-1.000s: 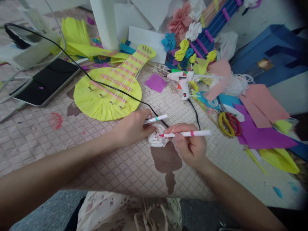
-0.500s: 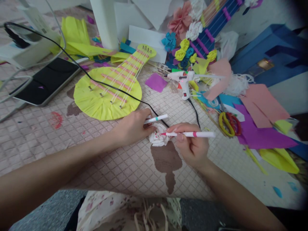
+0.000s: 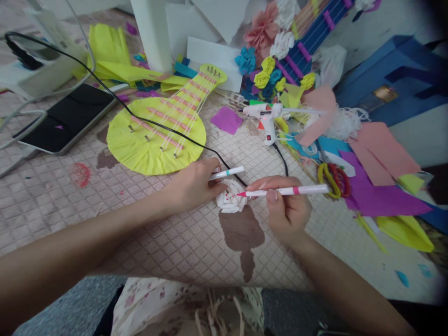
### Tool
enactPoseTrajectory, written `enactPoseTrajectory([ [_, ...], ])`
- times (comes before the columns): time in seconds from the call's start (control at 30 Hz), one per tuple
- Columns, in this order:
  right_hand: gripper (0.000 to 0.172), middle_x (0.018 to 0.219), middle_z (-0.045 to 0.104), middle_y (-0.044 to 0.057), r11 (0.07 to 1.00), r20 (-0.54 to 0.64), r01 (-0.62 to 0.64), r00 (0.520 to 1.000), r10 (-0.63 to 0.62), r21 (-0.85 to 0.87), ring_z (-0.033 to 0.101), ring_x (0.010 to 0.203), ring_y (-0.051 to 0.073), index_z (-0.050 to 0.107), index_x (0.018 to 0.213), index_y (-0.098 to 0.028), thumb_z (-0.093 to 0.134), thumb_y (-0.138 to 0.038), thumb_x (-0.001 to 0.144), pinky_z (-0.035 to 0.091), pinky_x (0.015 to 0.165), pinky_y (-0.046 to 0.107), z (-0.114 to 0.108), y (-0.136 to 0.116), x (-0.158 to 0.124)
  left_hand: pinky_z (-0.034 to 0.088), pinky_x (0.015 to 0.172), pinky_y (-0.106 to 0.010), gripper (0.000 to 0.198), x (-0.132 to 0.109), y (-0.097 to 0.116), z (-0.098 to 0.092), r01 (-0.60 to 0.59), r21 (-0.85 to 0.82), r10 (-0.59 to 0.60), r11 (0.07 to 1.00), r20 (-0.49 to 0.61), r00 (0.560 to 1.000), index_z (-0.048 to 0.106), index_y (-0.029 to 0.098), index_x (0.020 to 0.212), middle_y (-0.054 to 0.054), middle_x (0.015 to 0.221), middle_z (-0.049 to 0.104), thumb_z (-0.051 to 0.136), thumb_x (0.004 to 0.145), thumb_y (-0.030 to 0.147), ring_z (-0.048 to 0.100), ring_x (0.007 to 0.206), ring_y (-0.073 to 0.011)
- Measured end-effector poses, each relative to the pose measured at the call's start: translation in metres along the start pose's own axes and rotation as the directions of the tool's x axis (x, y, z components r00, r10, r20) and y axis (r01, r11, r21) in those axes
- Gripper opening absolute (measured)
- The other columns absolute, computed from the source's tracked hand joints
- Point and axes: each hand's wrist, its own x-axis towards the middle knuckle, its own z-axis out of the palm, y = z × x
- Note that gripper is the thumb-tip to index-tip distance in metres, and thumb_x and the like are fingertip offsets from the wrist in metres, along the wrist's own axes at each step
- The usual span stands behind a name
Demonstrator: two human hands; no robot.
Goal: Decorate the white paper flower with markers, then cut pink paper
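Observation:
A small white paper flower (image 3: 231, 201) with pink dots lies on the quilted mat (image 3: 175, 242). My left hand (image 3: 194, 185) is closed beside it, fingers pressing the flower's left edge, with a white pen with a teal band (image 3: 226, 173) held between the fingers. My right hand (image 3: 285, 210) is closed on a white marker with a pink band (image 3: 287, 191). Its pink tip sits at the flower's right edge.
A yellow paper guitar (image 3: 161, 128) lies behind my left hand, crossed by a black cable (image 3: 147, 121). A white glue gun (image 3: 266, 116), paper flowers (image 3: 266, 77), coloured paper scraps (image 3: 378, 186), scissors with yellow and red handles (image 3: 332, 179) and a tablet (image 3: 66, 119) surround the spot.
My right hand has drawn the pink marker slightly to the right, so its tip has slid from the flower's middle to its right edge. The left hand has stayed put.

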Motion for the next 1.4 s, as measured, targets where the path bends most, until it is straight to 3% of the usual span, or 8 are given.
enactPoseTrajectory([
  [0.27, 0.013, 0.089, 0.066, 0.005, 0.998, 0.006, 0.016, 1.000, -0.015, -0.056, 0.067, 0.083, 0.020, 0.058, 0.100, -0.022, 0.048, -0.017, 0.091, 0.057, 0.071, 0.039, -0.002, 0.002, 0.002, 0.035, 0.054, -0.024, 0.013, 0.000, -0.003, -0.002, 0.006, -0.020, -0.006, 1.000, -0.014, 1.000, 0.051, 0.018, 0.079, 0.003, 0.064, 0.054, 0.059, 0.079, 0.029, 0.049, 0.055, -0.0106],
  [0.5, 0.015, 0.094, 0.066, 0.005, 0.998, 0.036, 0.030, 0.999, -0.028, -0.056, 0.066, 0.087, 0.020, 0.057, 0.103, -0.022, 0.048, -0.017, 0.092, 0.057, 0.075, 0.040, 0.000, 0.003, 0.001, 0.038, 0.056, -0.023, 0.018, 0.001, -0.002, -0.019, 0.025, -0.042, -0.020, 0.999, 0.115, 0.993, 0.055, 0.018, 0.086, 0.004, 0.065, 0.056, 0.062, 0.070, 0.020, 0.052, 0.056, -0.0111],
  [0.73, 0.012, 0.092, 0.067, 0.004, 0.998, -0.026, -0.055, 0.998, 0.054, -0.028, 0.066, 0.082, 0.017, 0.058, 0.099, -0.021, 0.047, -0.019, 0.094, 0.057, 0.068, 0.034, 0.002, 0.003, 0.004, 0.036, 0.055, -0.024, 0.020, 0.002, -0.004, -0.015, 0.026, -0.029, -0.021, 0.999, 0.164, 0.986, 0.050, 0.020, 0.081, 0.004, 0.064, 0.054, 0.063, 0.066, 0.021, 0.051, 0.056, -0.0119],
  [1.2, 0.013, 0.094, 0.065, 0.005, 0.999, 0.063, -0.029, 0.998, 0.030, -0.022, 0.066, 0.088, 0.020, 0.056, 0.103, -0.023, 0.048, -0.020, 0.093, 0.056, 0.076, 0.040, 0.003, 0.006, 0.001, 0.035, 0.054, -0.024, 0.016, 0.002, -0.004, -0.012, 0.010, -0.012, -0.008, 1.000, 0.144, 0.990, 0.048, 0.020, 0.077, 0.004, 0.063, 0.053, 0.060, 0.066, 0.019, 0.050, 0.056, -0.0118],
  [1.4, 0.018, 0.097, 0.066, 0.005, 0.995, 0.164, 0.045, 0.986, -0.031, -0.084, 0.064, 0.090, 0.020, 0.056, 0.105, -0.023, 0.049, -0.015, 0.090, 0.054, 0.079, 0.041, 0.003, 0.004, 0.003, 0.036, 0.054, -0.024, 0.016, 0.002, -0.003, -0.012, -0.002, -0.033, 0.006, 0.999, 0.135, 0.991, 0.049, 0.019, 0.078, 0.004, 0.064, 0.053, 0.061, 0.067, 0.019, 0.051, 0.056, -0.0118],
])
